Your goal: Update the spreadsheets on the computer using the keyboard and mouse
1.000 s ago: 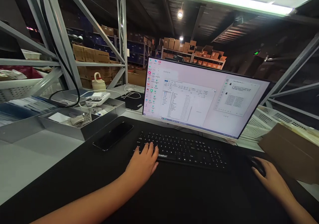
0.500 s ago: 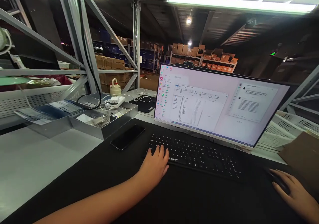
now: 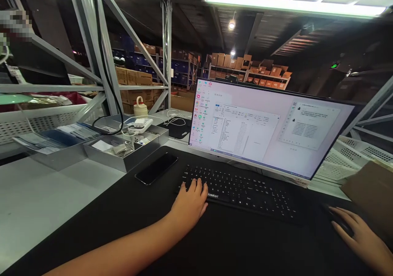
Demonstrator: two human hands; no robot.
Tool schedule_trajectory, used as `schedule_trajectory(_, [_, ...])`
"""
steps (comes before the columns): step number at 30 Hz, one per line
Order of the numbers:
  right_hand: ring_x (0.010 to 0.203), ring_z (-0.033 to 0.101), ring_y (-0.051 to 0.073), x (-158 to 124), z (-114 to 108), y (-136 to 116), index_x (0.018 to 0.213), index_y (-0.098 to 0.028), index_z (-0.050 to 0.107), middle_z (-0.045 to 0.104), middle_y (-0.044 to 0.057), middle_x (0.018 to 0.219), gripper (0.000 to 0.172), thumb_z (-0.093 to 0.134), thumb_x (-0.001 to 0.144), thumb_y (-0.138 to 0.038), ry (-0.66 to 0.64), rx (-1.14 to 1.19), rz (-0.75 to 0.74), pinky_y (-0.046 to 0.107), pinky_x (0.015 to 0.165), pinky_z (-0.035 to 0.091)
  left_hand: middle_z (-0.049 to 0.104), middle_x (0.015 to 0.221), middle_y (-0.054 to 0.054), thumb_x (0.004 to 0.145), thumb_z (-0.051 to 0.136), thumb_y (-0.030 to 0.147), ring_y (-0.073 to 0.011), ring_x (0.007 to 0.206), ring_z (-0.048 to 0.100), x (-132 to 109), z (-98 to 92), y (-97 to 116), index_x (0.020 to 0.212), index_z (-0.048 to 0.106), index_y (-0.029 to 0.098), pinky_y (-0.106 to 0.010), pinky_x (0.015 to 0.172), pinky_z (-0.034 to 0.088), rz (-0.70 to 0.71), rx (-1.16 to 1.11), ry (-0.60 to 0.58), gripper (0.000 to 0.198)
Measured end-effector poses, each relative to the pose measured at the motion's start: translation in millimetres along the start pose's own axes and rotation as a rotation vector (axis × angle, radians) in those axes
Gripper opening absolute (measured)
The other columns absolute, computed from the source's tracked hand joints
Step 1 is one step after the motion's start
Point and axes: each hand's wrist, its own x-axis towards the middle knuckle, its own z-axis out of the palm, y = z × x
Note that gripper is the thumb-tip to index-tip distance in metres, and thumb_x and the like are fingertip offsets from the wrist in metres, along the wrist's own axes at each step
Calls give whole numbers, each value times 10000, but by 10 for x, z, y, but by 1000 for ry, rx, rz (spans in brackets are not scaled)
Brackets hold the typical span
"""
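My left hand (image 3: 190, 198) rests on the left end of a black keyboard (image 3: 251, 194), fingers slightly spread over its keys and holding nothing. My right hand (image 3: 359, 231) curves over a black computer mouse (image 3: 343, 222) on the dark desk mat (image 3: 245, 243); the palm and fingers cover part of the mouse. Behind the keyboard stands a monitor (image 3: 245, 132) showing a file list window and, to its right, a chat window. Left of the keyboard a black phone (image 3: 156, 168) lies flat with its screen dark.
Grey open boxes (image 3: 125, 159) with small items, cables and a white power strip (image 3: 141, 125) stand at left, near a cream jug (image 3: 140, 107). White perforated baskets (image 3: 346, 161) and brown cardboard (image 3: 368, 186) are at right. Metal rack posts (image 3: 167, 55) rise behind.
My right hand has slid slightly left with the mouse. My left hand stays on the same keys. A pixelated patch now shows at the upper left edge.
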Motion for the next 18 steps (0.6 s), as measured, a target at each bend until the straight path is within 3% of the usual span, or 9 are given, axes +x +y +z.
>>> schedule_trajectory(5, [1161, 628, 332, 12, 39, 39, 1231, -315, 643, 612, 109, 1296, 569, 467, 801, -643, -78, 64, 33, 465, 887, 554, 500, 1494, -194, 975, 392, 383, -347, 1360, 487, 4, 37, 1, 1449, 467, 164, -582, 1038, 482, 1, 25, 21, 527])
schedule_trajectory(12, [1203, 600, 299, 9, 96, 129, 1259, -270, 616, 589, 93, 1315, 534, 473, 851, -583, -54, 22, -33, 459, 993, 518, 503, 1490, -198, 967, 397, 334, -348, 1348, 499, 17, 91, -13, 1445, 474, 166, -583, 1030, 482, 6, 44, 30, 512])
schedule_trajectory(18, [1194, 605, 290, -3, 58, 69, 1241, -267, 624, 599, 90, 1296, 513, 447, 862, -564, -32, -10, -13, 463, 998, 517, 508, 1485, -199, 959, 417, 316, -357, 1341, 504, 18, 99, -9, 1444, 479, 170, -589, 1025, 480, -3, 35, 27, 511])
